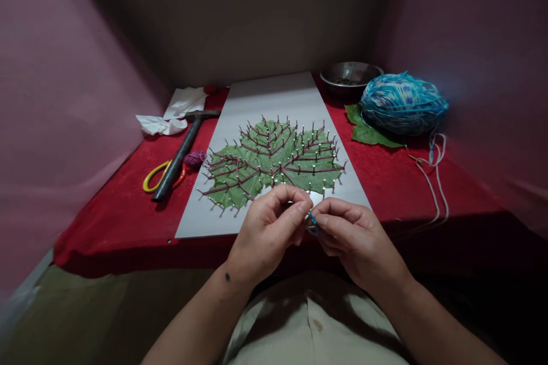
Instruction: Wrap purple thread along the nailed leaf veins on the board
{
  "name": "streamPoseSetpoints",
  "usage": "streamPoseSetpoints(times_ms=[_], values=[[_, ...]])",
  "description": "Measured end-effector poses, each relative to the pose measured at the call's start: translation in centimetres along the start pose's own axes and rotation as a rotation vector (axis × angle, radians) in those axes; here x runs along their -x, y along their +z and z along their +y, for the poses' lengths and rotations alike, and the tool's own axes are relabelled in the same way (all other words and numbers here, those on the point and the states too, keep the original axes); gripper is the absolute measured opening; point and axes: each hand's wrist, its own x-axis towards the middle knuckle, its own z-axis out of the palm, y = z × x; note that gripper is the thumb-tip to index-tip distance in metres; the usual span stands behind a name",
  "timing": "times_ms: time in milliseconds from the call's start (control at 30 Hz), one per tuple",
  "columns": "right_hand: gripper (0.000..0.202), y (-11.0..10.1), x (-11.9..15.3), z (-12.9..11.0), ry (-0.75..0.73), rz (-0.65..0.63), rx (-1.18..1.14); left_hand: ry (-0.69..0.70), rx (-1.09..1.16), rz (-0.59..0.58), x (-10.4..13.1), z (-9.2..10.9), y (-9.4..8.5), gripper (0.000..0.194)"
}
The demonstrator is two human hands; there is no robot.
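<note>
My left hand [274, 222] and my right hand [353, 234] meet in front of the board's near edge, both with fingers pinched. Between them shows a small loop of blue yarn [313, 223], which both hands appear to grip. Just beyond lies a large green leaf [280, 151] on a white board [265, 91]. Many nails stand along the leaf's outline and veins, and dark purple yarn [295, 170] runs between them along the veins. At the right, a ball of blue and white yarn [405, 104] trails a pale strand [434, 188] over the table edge.
A hammer [182, 151] lies on the red cloth [115, 211] at the left, across scissors [152, 178] with yellow and red handles. Near them are a small purple yarn ball [195, 158] and crumpled white tissue [160, 125]. A metal bowl [329, 81] and another leaf [371, 134] sit right.
</note>
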Motion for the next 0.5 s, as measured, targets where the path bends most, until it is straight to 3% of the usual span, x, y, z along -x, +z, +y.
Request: streamPoseSetpoints(times_ms=[233, 500], values=[[0.027, 0.15, 0.18, -0.18, 0.009, 0.007, -0.056, 0.004, 0.035, 0.002, 0.02, -0.33, -0.21, 0.015], [0.021, 0.14, -0.11, 0.35, -0.081, 0.054, 0.115, -0.003, 0.072, 0.013, -0.16, -0.51, 0.02, 0.016]])
